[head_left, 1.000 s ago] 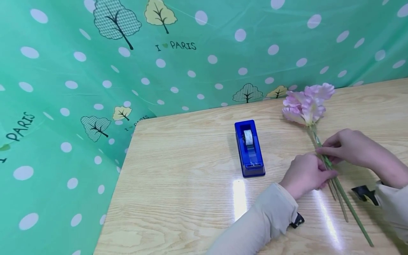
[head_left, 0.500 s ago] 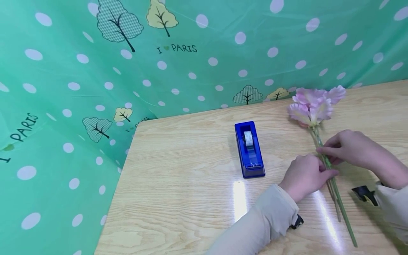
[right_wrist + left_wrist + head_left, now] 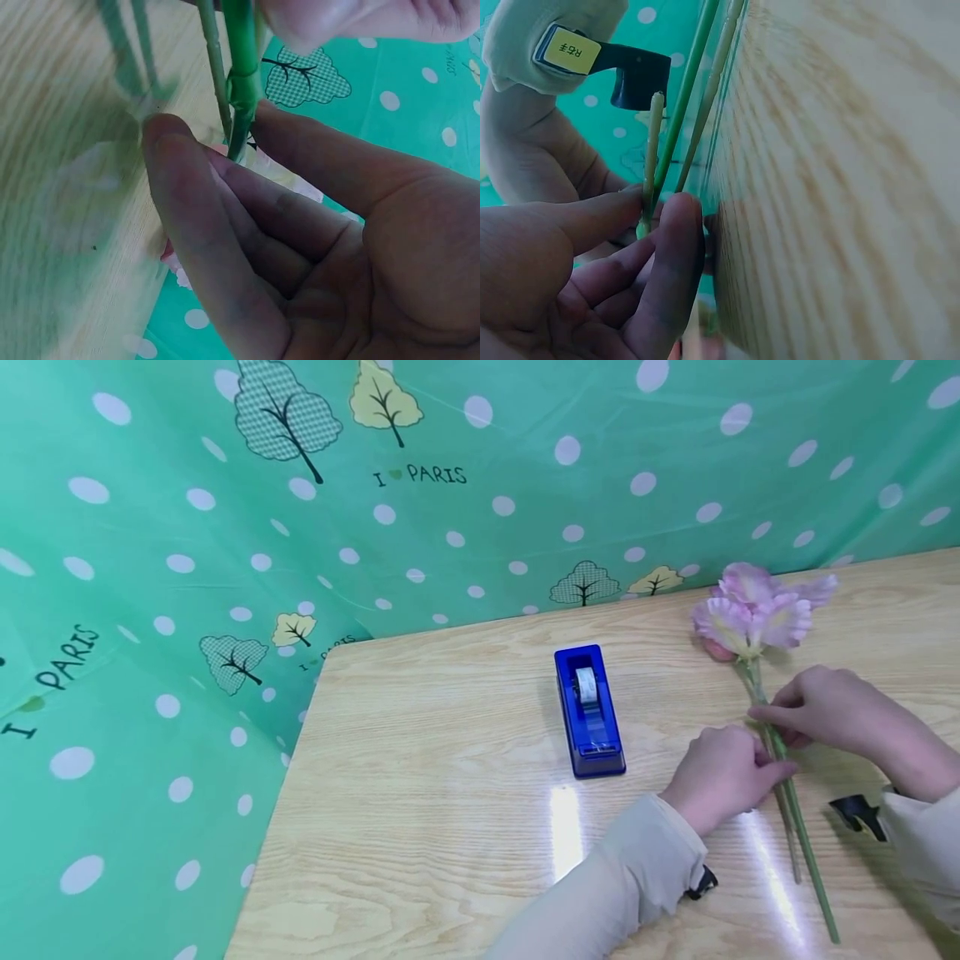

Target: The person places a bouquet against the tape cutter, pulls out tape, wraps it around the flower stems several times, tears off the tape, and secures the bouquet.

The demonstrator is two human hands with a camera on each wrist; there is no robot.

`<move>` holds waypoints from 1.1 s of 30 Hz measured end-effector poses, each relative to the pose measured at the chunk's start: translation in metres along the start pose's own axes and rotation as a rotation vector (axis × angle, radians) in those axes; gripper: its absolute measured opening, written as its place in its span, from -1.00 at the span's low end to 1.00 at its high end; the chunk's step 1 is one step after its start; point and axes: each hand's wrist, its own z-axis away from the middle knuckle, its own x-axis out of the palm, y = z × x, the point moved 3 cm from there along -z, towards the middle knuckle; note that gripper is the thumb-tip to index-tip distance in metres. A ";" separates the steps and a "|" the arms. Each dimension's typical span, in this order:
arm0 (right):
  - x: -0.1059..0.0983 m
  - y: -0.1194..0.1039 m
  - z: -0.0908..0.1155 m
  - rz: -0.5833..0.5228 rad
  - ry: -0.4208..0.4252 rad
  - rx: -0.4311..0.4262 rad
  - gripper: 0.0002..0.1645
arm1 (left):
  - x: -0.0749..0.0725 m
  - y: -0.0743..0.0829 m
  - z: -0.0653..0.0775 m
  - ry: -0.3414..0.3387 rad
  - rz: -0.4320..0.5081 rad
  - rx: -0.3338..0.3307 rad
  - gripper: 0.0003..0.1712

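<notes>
A bunch of artificial flowers (image 3: 753,614) with pink-lilac petals lies toward the back right of the table in the head view. Its green stems (image 3: 806,852) run down toward the front edge, one longer than the others. My left hand (image 3: 723,777) pinches the stems near their middle between thumb and fingers. Just above it, my right hand (image 3: 836,706) pinches the same stems closer to the blooms. In the left wrist view several stem ends (image 3: 654,127) stick out past the left fingertips. A jointed green stem (image 3: 242,82) sits between the right thumb and fingers in the right wrist view.
Left of the hands stands a blue tape dispenser (image 3: 590,714) with a roll of clear tape. Behind the wooden table (image 3: 420,760) hangs a green dotted curtain (image 3: 450,560). Black straps (image 3: 858,817) show at the sleeve cuffs.
The blooms have shifted to the right and the long stem's lower end has swung left. The stem ends lie closer together. Both hands stay almost in place; the dispenser has not moved.
</notes>
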 end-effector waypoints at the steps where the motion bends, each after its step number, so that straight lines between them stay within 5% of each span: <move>1: 0.000 0.001 0.000 0.003 0.000 0.001 -0.58 | 0.000 0.001 0.000 0.001 -0.012 0.009 -0.36; 8: -0.007 0.001 0.007 0.045 0.021 0.015 -0.48 | -0.003 0.005 0.002 0.010 -0.122 0.038 -0.31; 15: -0.012 -0.007 0.013 0.113 0.082 0.005 -0.44 | -0.017 0.003 0.008 0.043 -0.130 0.082 -0.53; 25: -0.020 -0.024 0.016 0.115 0.280 -0.056 -0.44 | -0.041 0.000 0.019 0.045 -0.194 0.216 -0.76; 33: -0.018 -0.041 0.017 0.072 0.448 -0.130 -0.43 | -0.062 -0.009 0.032 0.067 -0.140 0.210 -0.79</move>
